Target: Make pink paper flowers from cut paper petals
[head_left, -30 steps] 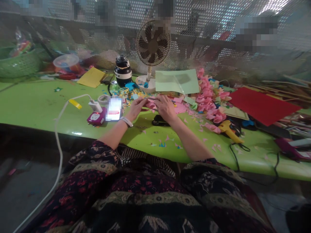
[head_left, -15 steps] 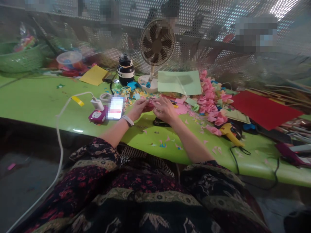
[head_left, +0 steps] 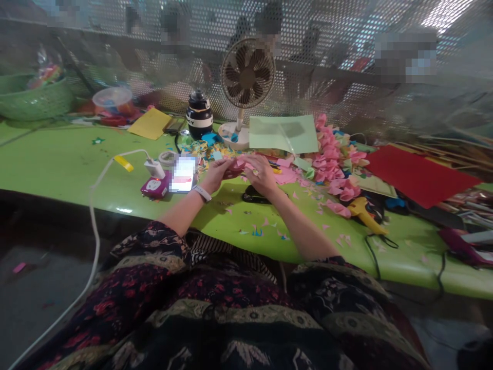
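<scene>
Both hands meet over the green table, around a small piece of pink paper [head_left: 239,164]. My left hand [head_left: 217,176], with a pale band at the wrist, pinches the paper from the left. On the right side, my right hand [head_left: 262,177] has its fingers curled at the same paper, partly covering it. Below the right hand lies a black object [head_left: 252,195] whose kind I cannot make out. Flat pink paper [head_left: 288,174] rests just beyond the right hand. A lit phone [head_left: 183,174] sits left of my left hand.
A fan [head_left: 247,77] and dark bottle [head_left: 198,115] stand behind colourful scraps [head_left: 204,149]. Pink paper flowers [head_left: 327,154], a yellow glue gun [head_left: 365,215] and red sheet [head_left: 419,173] lie right. A white cable [head_left: 92,221] runs from a purple power box [head_left: 155,187].
The right hand's fingers have shifted slightly over the pink paper and look a little straighter. The left hand keeps its hold. The view has tilted slightly.
</scene>
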A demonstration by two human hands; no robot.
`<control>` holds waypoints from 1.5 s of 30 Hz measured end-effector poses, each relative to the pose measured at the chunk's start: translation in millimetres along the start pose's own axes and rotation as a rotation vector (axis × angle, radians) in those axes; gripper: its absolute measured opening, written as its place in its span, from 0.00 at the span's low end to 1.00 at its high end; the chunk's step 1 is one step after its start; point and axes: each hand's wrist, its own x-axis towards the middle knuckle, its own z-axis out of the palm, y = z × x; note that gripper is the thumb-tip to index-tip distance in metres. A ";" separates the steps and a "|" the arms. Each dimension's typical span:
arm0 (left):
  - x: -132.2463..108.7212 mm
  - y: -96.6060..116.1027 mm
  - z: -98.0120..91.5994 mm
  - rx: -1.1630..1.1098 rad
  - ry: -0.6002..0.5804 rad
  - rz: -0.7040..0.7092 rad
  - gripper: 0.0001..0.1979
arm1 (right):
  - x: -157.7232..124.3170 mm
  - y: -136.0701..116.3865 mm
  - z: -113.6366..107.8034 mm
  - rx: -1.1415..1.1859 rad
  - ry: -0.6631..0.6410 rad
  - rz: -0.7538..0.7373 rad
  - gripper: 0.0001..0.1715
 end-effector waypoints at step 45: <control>14.4 -7.8 -19.9 0.545 0.087 0.659 0.15 | 5.0 12.5 -7.4 0.231 0.086 0.327 0.08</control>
